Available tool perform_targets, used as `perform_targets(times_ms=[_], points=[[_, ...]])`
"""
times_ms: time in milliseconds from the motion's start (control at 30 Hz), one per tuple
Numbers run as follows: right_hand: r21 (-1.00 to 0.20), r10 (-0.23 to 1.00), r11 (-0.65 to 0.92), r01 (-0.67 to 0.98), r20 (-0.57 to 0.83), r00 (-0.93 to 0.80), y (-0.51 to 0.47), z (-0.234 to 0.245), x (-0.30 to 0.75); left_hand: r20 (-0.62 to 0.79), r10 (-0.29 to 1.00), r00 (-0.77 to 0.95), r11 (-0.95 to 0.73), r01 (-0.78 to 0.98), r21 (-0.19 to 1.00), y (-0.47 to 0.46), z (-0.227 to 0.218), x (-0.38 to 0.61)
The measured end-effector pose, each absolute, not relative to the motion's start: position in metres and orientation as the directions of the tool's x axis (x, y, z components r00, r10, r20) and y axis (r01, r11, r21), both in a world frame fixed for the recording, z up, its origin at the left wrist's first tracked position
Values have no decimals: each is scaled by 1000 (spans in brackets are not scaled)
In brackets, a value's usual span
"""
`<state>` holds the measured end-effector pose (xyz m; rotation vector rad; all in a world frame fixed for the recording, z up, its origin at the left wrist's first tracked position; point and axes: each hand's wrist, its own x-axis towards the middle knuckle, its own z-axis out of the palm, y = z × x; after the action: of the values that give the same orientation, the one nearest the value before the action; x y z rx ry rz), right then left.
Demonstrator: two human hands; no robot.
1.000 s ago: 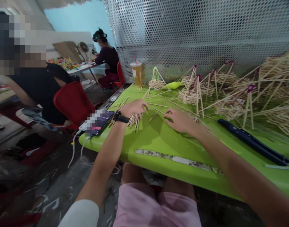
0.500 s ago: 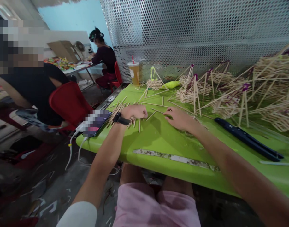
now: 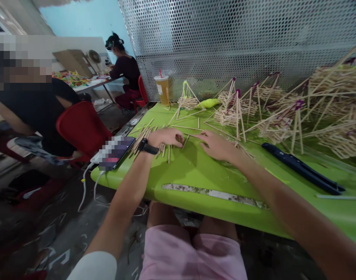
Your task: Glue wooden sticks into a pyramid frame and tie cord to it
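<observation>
So the pile of thin wooden sticks [image 3: 140, 139] is lying flat on the green surface [image 3: 195, 171], right under the left hand [image 3: 165, 137] and fanning out past its wrist. The left hand sits on top of them with the fingers curled in, knuckles up. Honestly I can't tell if it's actually pinching a stick or just resting on the heap, since the fingers cover that bit. The right hand [image 3: 216, 146] is just beside it, palm down and flat on the surface, fingers stretched toward the left hand, holding nothing. One loose stick [image 3: 185, 141] lies between the two hands, close to the left fingertips.

There's a black watch [image 3: 148, 148] on the left wrist. Just outside that wrist a phone [image 3: 115, 152] lies at the corner of the surface, with white cables [image 3: 85, 182] hanging off the edge. Out to the right of the right hand a long dark tool [image 3: 301, 168] lies flat. Closer to the body than both hands, a worn pale strip [image 3: 213, 193] runs along the surface.

Beyond the hands stand a bunch of stick structures [image 3: 231, 111] with purple ties at their tips. Beyond the left hand there's a drink cup [image 3: 163, 89] with a red straw, up against a perforated metal panel [image 3: 239, 39]. Off to the left of the left arm, a person in black [image 3: 41, 112] sits on a red chair [image 3: 80, 128].
</observation>
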<state>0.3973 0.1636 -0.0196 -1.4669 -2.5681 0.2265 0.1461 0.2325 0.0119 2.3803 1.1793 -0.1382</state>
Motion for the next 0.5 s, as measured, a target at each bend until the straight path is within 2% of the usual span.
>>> perform_targets(times_ms=[100, 267, 367, 500], points=[[-226, 831, 547, 806, 33, -555, 163, -26, 391, -270, 668, 693, -577, 712, 400, 236, 11, 147], [-194, 795, 592, 782, -21, -607, 163, -31, 388, -253, 736, 628, -549, 772, 322, 241, 17, 132], [-205, 806, 573, 793, -33, -591, 164, -30, 390, -295, 739, 606, -514, 790, 334, 242, 16, 129], [-218, 809, 568, 794, -30, -587, 163, -28, 391, -284, 764, 580, -488, 806, 335, 235, 12, 138]])
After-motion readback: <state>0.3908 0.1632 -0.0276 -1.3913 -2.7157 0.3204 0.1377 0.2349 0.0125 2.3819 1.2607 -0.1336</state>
